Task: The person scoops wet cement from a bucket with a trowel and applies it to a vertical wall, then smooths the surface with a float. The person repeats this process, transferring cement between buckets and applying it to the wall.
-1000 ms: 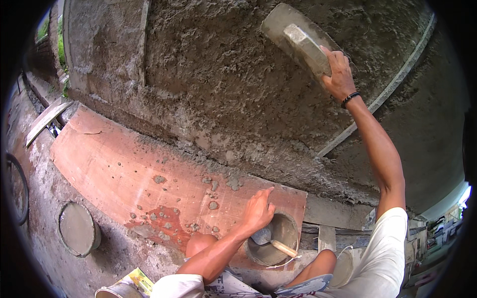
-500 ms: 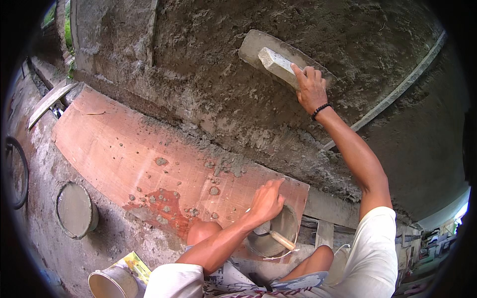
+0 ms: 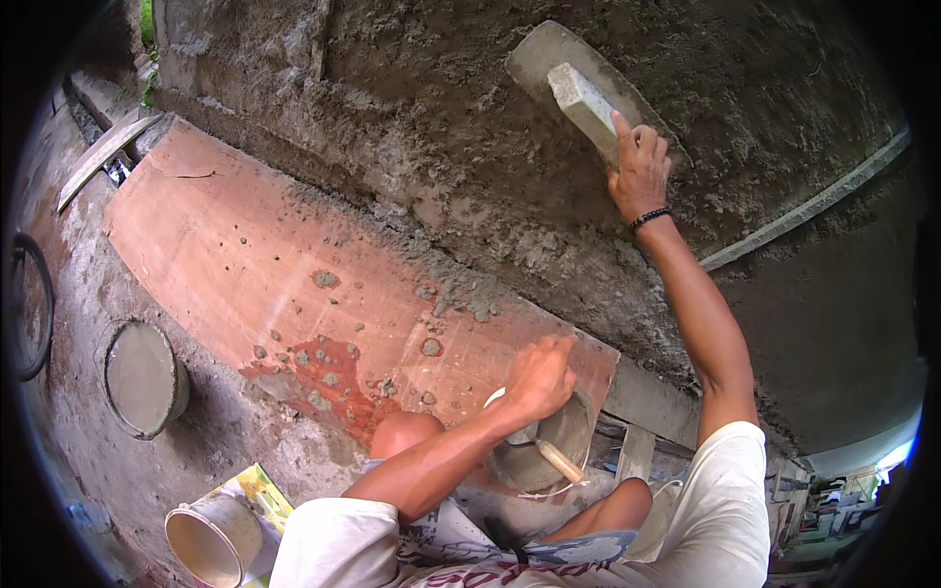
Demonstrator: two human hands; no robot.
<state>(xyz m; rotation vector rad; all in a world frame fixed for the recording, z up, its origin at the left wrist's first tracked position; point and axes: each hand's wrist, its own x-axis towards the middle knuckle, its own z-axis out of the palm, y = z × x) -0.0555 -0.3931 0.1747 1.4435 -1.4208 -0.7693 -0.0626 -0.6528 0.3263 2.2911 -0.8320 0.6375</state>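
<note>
My right hand (image 3: 642, 176) grips the pale block handle of a long plastering float (image 3: 534, 61) and holds it against the rough mortar-covered wall (image 3: 421, 108). The float slants, its far end up and to the left. My left hand (image 3: 542, 377) hovers above a bucket (image 3: 580, 416) between my knees, over the edge of a reddish board (image 3: 225, 245). Its fingers are curled together; what they hold, if anything, is hidden. Inside the bucket rests a tool with a wooden handle (image 3: 560, 461), probably a trowel. Mortar clumps and a wet dark-red patch mark the board.
To the left stands a bucket (image 3: 142, 377) filled with grey mortar. An empty-looking pale bucket (image 3: 214, 539) lies tilted at the lower left. A straight strip (image 3: 809, 201) crosses the wall on the right. A black hose loop (image 3: 44, 309) lies at the left edge.
My right hand and the float appear slightly farther right and higher in the picture, still on the wall. The whole view has shifted slightly. My left hand stays above the bucket.
</note>
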